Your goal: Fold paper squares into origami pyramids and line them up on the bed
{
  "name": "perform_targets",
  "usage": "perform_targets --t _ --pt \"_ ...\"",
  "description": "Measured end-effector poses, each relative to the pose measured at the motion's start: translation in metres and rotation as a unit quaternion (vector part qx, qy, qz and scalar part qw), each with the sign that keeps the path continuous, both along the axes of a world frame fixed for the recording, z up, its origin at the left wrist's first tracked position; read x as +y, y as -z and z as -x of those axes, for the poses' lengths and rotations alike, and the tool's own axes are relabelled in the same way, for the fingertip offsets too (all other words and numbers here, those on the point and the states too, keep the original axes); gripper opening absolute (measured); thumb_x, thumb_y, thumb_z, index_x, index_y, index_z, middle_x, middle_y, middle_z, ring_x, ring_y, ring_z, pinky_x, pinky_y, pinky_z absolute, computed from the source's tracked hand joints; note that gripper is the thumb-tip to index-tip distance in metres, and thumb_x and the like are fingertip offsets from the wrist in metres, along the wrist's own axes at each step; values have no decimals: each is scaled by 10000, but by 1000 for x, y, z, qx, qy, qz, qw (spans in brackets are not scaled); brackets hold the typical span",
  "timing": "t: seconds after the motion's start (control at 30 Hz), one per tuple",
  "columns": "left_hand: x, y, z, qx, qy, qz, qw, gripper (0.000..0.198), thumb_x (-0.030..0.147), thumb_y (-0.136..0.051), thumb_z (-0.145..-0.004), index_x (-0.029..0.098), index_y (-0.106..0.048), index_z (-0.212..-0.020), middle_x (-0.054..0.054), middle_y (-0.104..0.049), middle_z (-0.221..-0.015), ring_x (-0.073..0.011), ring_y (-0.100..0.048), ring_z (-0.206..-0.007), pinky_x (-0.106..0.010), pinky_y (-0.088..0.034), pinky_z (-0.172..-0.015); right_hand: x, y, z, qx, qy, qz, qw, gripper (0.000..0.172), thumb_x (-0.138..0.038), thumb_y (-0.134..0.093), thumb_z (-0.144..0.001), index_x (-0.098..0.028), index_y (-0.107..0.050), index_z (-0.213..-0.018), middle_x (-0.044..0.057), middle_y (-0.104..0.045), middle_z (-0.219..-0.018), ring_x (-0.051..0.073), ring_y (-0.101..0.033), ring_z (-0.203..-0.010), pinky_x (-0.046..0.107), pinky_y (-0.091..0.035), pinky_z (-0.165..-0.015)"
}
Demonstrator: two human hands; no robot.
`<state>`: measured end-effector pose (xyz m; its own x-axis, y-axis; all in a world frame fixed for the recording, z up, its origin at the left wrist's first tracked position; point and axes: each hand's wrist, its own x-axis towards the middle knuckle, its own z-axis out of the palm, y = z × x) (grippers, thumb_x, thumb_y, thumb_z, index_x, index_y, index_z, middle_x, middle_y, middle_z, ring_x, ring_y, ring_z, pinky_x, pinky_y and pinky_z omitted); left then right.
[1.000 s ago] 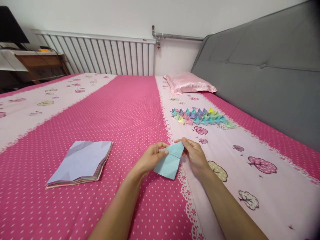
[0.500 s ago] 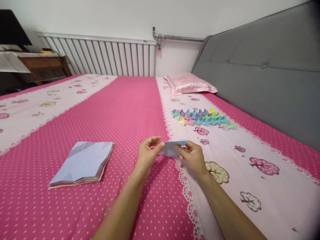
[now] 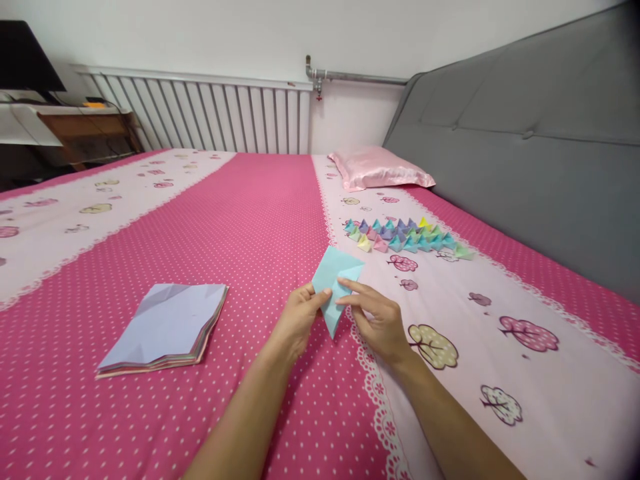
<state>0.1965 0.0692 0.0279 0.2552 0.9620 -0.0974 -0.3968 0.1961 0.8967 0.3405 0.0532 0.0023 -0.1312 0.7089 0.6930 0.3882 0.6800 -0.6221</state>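
A folded light-blue paper stands up on edge above the pink dotted bedsheet, pinched from both sides. My left hand grips its left edge with thumb and fingers closed. My right hand holds the right side, index finger stretched across the fold. A stack of coloured paper sheets, lilac on top, lies to the left of my hands. Further off, several small folded paper pieces in pastel colours lie in rows on the pale strip of the sheet.
A pink satin pillow lies at the far end by the grey padded headboard, which runs along the right. A white radiator lines the far wall, with a wooden desk at the far left.
The blue paper was flipped: it hung down a second ago, lay flat edge-on half a second ago, and now points upward between my hands. My hands stayed in about the same spot.
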Motion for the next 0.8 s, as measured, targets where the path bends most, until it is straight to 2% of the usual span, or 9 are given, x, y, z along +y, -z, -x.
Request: perform_targets --t 0.1,0.23,0.3,0.4,0.47,0.6,0.7,0.8 --pt "3 0 4 19 -12 4 1000 230 307 -746 -590 116 -657 -682 -29 -648 -599 -91 -528 -500 -203 -404 -537 1 -2 -2 46 32 10 998 354 -68 -481 -757 -257 -636 -1013 49 -550 -1236 196 -540 -1094 323 -496 -814" --pt "2 2 8 86 33 6 996 227 310 -725 -615 104 -657 -683 -37 -643 -594 -90 -523 -479 -204 -394 -511 5 -3 -5 183 46 104 976 484 -206 -577 -746 -247 -471 -1216 95 -494 -1279 213 -541 -1065 320 -493 -775" --pt "1 2 8 104 84 6 991 246 323 -720 -625 102 -666 -719 -41 -641 -600 -93 -525 -477 -211 -396 -513 7 -4 -6 235 25 176 955 553 -276 -635 -718 -248 -440 -1235 96 -538 -1220 215 -561 -1026 323 -491 -777" --pt "-2 2 8 108 144 8 984 287 357 -715 -638 104 -677 -768 -55 -647 -633 -104 -540 -507 -223 -410 -544 8 -5 -6 285 -22 278 917 581 -335 -708 -653 -237 -487 -1182 62 -629 -1028 206 -611 -866 302 -504 -686" --pt "-3 1 7 113 152 11 982 308 389 -703 -652 106 -680 -771 -58 -645 -638 -100 -530 -504 -223 -404 -545 8 -6 -7 302 -47 316 898 518 -339 -740 -618 -209 -555 -1084 36 -650 -902 180 -611 -743 285 -497 -641" --pt "-2 2 7 114 141 16 983 338 433 -657 -695 105 -683 -773 -48 -626 -607 -94 -508 -499 -219 -391 -553 8 -5 -8 329 -66 336 880 341 -308 -764 -588 -177 -627 -871 -4 -642 -745 132 -572 -624 259 -473 -609" --pt "0 7 7 91 132 23 987 317 423 -651 -702 112 -675 -758 -39 -614 -605 -97 -506 -517 -220 -389 -567 8 -4 -9 315 -59 326 890 221 -276 -741 -616 -181 -648 -793 -21 -624 -676 120 -549 -595 251 -451 -596" --pt "3 11 7 61 110 37 991 275 396 -648 -705 122 -647 -700 -30 -592 -597 -98 -497 -519 -219 -388 -559 8 -3 -8 271 -61 279 919 94 -223 -678 -670 -194 -674 -759 9 -644 -772 152 -582 -732 272 -451 -681"
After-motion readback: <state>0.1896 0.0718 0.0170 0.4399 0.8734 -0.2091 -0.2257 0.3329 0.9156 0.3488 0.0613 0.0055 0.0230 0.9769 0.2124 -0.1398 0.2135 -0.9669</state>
